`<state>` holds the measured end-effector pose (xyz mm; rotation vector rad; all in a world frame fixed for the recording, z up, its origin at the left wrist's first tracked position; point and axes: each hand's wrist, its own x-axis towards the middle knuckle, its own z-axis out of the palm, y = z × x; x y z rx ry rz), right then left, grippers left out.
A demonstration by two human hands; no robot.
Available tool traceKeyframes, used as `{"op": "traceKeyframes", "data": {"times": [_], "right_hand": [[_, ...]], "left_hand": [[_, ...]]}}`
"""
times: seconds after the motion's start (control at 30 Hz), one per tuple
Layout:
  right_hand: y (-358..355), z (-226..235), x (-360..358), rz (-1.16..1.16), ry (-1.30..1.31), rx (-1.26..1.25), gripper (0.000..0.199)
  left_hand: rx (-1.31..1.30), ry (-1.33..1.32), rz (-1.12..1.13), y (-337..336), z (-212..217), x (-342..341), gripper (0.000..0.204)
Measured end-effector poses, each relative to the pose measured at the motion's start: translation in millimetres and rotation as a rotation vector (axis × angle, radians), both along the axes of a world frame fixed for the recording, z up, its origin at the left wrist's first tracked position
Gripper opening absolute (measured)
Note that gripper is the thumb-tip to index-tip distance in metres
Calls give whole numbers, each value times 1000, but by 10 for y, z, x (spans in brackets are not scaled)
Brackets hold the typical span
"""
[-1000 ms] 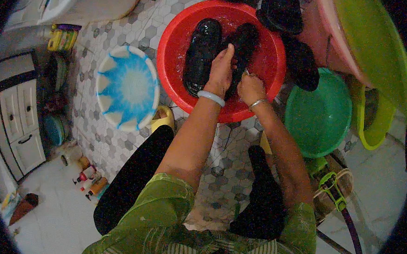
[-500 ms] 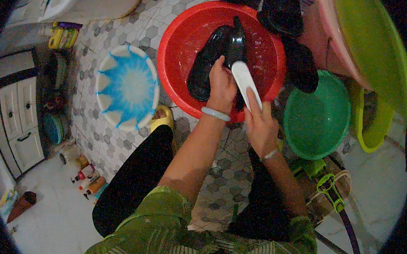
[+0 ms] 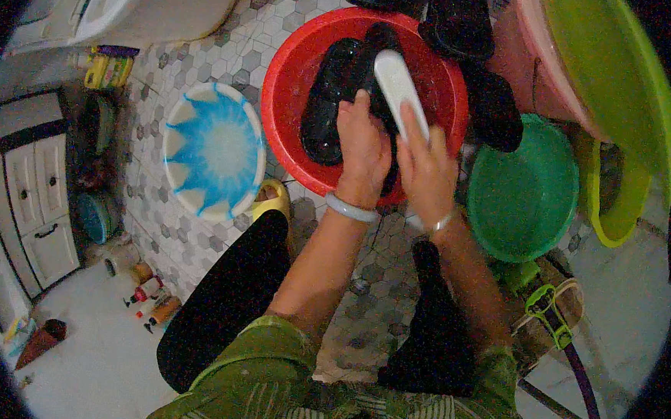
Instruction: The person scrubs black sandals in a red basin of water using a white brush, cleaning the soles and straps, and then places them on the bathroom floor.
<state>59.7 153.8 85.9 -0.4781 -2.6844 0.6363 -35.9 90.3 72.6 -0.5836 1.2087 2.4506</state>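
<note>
In the red basin (image 3: 280,141) lie two wet black shoes. My left hand (image 3: 364,146), a pale bangle at its wrist, is closed on one black shoe (image 3: 362,67), which is tilted up on its side. The other black shoe (image 3: 324,120) rests to the left of it against the basin's side. My right hand (image 3: 428,173) grips a long white scrubbing brush (image 3: 397,83) by its near end. The brush lies over the held shoe; its bristles are hidden underneath. My fingers partly cover the near end of the held shoe.
More black shoes (image 3: 458,21) sit beyond and right of the red basin. A blue-and-white basin (image 3: 258,162) stands left, a green basin (image 3: 555,200) right. Behind are large pink and yellow-green tubs (image 3: 642,90). A purple hose (image 3: 582,386) with a green nozzle lies lower right.
My right hand has pushed the brush forward, away from me, along the shoe. The held shoe has tilted a little; my left hand keeps its grip.
</note>
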Motion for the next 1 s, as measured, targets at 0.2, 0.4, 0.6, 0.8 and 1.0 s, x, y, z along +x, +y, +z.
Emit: {"op": "traceKeyframes", "data": {"times": [0.2, 0.4, 0.6, 0.8, 1.0], "right_hand": [[342, -169, -402, -27, 238, -497, 53], [135, -649, -299, -190, -573, -439, 50], [88, -686, -83, 57, -188, -677, 53], [-262, -40, 322, 53, 95, -572, 58], [-5, 87, -253, 8, 103, -464, 60]], "left_hand": [[-253, 369, -121, -270, 113, -137, 28], [-153, 198, -198, -527, 63, -282, 34], [-259, 203, -118, -497, 44, -290, 36], [-368, 266, -124, -491, 14, -158, 38], [-253, 249, -72, -422, -33, -45, 40]]}}
